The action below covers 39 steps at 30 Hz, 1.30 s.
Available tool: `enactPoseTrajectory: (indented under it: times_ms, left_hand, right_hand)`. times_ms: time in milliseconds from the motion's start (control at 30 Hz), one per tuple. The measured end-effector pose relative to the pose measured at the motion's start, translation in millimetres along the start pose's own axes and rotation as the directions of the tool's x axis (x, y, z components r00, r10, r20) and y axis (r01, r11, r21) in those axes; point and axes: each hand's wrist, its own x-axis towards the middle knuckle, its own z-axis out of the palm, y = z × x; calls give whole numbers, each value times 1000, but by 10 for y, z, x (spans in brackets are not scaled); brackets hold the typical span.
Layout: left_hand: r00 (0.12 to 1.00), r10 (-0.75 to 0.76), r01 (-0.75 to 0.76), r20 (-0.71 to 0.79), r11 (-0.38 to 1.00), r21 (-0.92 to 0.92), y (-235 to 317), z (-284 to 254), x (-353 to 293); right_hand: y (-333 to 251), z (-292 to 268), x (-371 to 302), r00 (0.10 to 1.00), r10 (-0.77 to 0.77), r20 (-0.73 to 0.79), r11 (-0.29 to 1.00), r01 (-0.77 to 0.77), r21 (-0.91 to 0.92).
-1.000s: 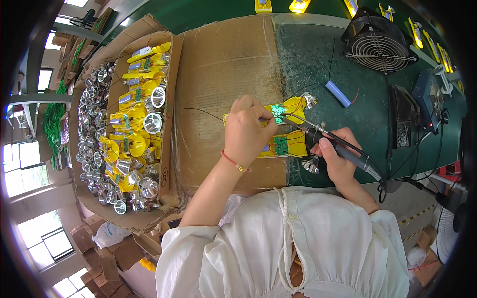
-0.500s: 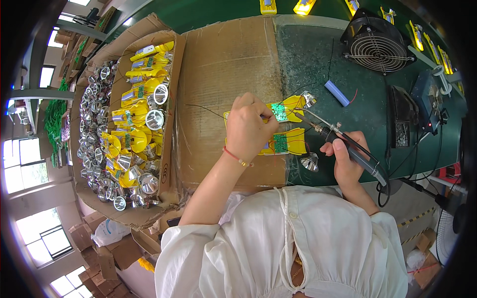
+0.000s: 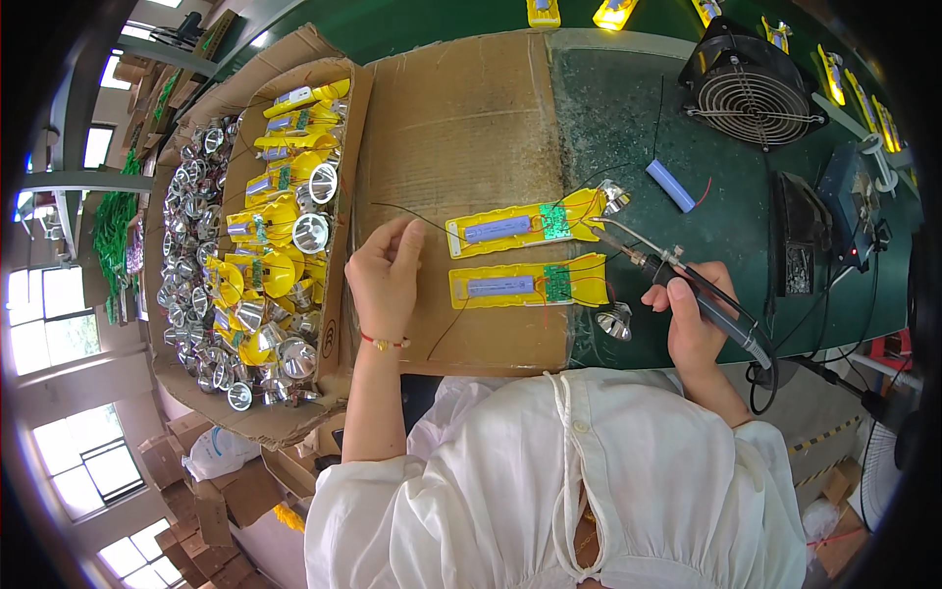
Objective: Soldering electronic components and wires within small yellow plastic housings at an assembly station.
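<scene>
Two yellow flashlight housings lie side by side, the upper one (image 3: 480,241) and the lower one (image 3: 579,282). Each holds a purple battery (image 3: 497,229) and a green circuit board (image 3: 554,222); silver reflectors (image 3: 614,323) lie by their right ends. My left hand (image 3: 384,285) is left of the housings, thumb and fingers pressed together beside a loose black wire (image 3: 392,205). Whether the wire is between the fingertips is unclear. Gripped in my right hand (image 3: 693,312) is a soldering iron (image 3: 719,316) with a feed tube, its tip near the upper housing's right end.
At left stands a cardboard box (image 3: 359,128) of reflectors and yellow housings. A loose purple battery (image 3: 671,186) lies on the green mat. Behind it are a black fan (image 3: 751,98) and a blue soldering station (image 3: 842,211). More yellow housings (image 3: 615,14) line the far edge.
My left hand has moved left, off the upper housing, uncovering both batteries. The soldering iron stays almost where it was by the upper housing's right end.
</scene>
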Motion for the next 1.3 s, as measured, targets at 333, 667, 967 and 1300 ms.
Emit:
enactPoseTrajectory:
  times_ms: [333, 667, 967, 1300]
  left_hand:
    - [665, 724, -740, 186, 672, 29, 330, 418, -32]
    - [691, 692, -719, 211, 689, 94, 267, 674, -125]
    - [725, 664, -689, 186, 708, 157, 280, 727, -179]
    - [726, 665, -687, 172, 712, 147, 281, 749, -180]
  right_hand:
    - [-16, 55, 3, 997, 28, 70, 993, -20, -114]
    - [20, 34, 77, 995, 14, 96, 994, -3, -113]
    - [-5, 88, 121, 992, 57, 113, 992, -44, -115]
    - [-12, 79, 137, 991, 83, 108, 988, -68, -138]
